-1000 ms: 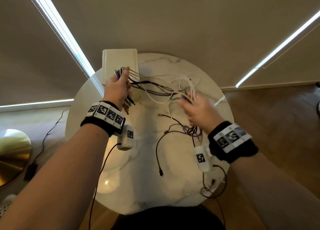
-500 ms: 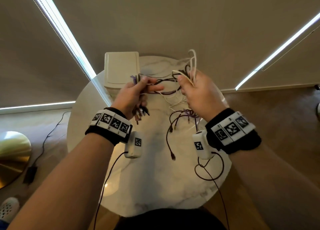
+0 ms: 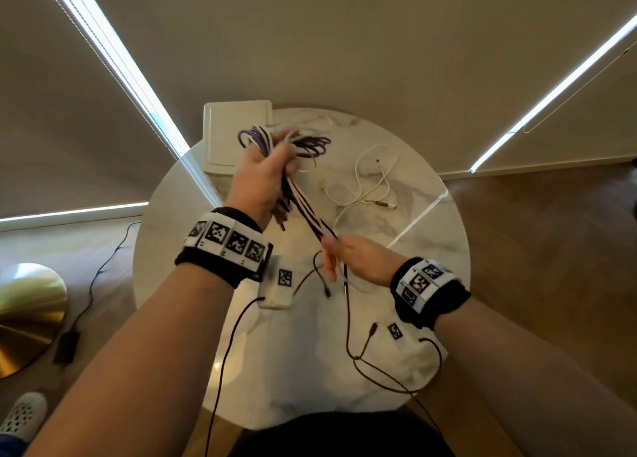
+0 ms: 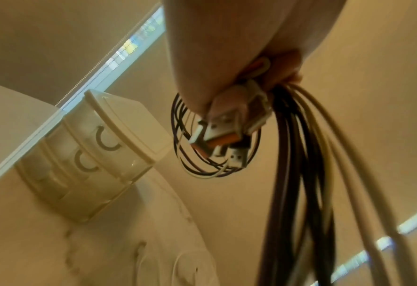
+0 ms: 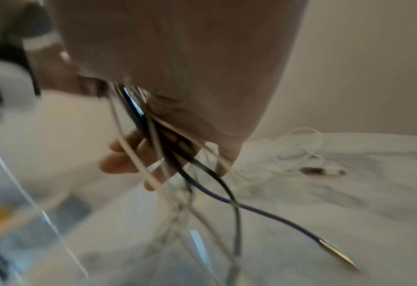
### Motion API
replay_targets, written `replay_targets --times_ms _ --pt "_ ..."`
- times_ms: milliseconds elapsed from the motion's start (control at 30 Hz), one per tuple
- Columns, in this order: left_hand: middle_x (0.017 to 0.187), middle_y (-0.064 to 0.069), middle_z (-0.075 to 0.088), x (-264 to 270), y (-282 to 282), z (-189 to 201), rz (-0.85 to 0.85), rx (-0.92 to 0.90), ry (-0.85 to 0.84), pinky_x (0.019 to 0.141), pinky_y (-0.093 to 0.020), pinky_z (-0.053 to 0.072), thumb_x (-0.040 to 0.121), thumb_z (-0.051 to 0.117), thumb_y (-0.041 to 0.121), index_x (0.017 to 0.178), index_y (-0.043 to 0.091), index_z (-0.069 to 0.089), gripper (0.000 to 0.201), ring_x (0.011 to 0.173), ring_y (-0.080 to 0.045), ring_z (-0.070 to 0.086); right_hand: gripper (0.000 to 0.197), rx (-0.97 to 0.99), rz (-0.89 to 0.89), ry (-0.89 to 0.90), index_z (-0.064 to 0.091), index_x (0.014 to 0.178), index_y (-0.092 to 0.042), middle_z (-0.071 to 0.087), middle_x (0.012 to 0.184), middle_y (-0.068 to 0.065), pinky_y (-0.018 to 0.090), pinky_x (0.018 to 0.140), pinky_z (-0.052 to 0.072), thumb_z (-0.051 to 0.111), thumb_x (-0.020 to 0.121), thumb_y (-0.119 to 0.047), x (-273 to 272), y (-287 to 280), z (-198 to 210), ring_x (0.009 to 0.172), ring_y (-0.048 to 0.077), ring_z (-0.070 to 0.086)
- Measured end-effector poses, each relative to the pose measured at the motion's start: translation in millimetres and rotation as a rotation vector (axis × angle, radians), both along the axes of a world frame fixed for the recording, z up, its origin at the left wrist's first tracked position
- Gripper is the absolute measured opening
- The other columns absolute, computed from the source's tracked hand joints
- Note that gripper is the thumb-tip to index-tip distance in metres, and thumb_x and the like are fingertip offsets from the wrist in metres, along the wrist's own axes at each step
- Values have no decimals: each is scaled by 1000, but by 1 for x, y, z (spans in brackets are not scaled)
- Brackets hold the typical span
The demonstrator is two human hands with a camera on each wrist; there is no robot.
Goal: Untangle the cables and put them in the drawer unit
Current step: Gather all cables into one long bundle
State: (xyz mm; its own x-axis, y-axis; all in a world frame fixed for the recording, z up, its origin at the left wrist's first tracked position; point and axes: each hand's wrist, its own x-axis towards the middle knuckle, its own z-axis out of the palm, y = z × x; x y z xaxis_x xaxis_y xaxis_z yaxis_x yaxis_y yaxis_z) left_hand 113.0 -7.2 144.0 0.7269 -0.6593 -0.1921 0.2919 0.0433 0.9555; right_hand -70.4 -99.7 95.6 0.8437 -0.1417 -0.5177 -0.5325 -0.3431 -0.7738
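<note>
Bare forearms wear black wristbands [image 3: 220, 260] with white square-coded marker tiles and wired white camera pods [image 3: 277, 284].

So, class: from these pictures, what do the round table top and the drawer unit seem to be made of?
Table top: looks like polished marble or a marble-effect surface, white with grey veins and a soft sheen; which one cannot be told.
Drawer unit: likely cream plastic, smooth and slightly glossy, with moulded rounded edges and semi-clear drawer fronts.
</note>
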Motion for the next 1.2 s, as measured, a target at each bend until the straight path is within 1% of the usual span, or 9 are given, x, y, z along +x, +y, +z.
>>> replay_targets --times_ms 100,233,400,700,867,933,1067,1133,1200 --pt "70 6 54 20 4 14 177 -77 62 55 -17 43 101 53 1 124 1 65 26 56 -3 49 48 -82 3 168 70 88 -15 74 86 -4 35 85 53 71 84 -63 -29 -3 -50 83 14 68" --pt "73 5 58 40 9 16 294 -113 65 55 -18 41 100 54 4 128 -2 64 31 58 -3 49 18 -103 -27 138 63 75 -25 70 77 -3 37 80 53 74 88 -33 -41 -1 -83 70 8 65" --pt "68 7 56 48 13 17 405 -155 109 51 -20 35 99 57 9 130 -6 61 35 55 -5 45 35 -284 -65 219 58 78 -25 68 74 -5 33 77 53 67 87 -57 -45 -9 -94 72 14 65" --pt "62 9 46 64 17 49 273 -295 153 54 -27 32 99 56 13 133 -1 63 38 49 -7 35 100 -497 271 366 52 129 -22 58 119 1 40 97 48 61 60 -94 -73 -16 -124 113 22 54" --pt "60 8 43 65 18 56 206 -405 215 50 -24 34 100 52 11 125 1 65 30 45 -7 32 104 -649 468 364 45 122 -27 58 121 -3 46 103 34 49 51 -102 -87 -7 -134 111 24 53" --pt "57 8 42 70 18 61 200 -463 268 49 -24 27 100 51 11 110 6 67 20 46 -7 25 94 -656 499 364 48 119 -25 61 116 -3 45 107 29 44 62 -100 -95 -1 -134 107 24 54" --pt "57 8 41 83 24 67 157 -485 290 63 -32 14 94 58 14 99 12 69 12 59 -12 12 57 -214 -193 371 56 108 -21 65 93 1 33 77 46 33 97 -71 -101 -4 -127 79 21 59" --pt "58 8 42 83 24 67 143 -474 268 63 -32 13 99 53 13 113 8 65 20 57 -12 13 67 -123 -486 342 60 98 -20 60 75 0 27 59 45 20 97 -74 -102 -6 -127 55 16 53" --pt "57 7 43 79 24 68 138 -469 252 62 -31 14 100 50 12 118 6 63 22 53 -11 15 76 -13 -552 391 63 100 -16 55 68 1 22 47 38 18 95 -77 -104 -7 -130 48 13 45"
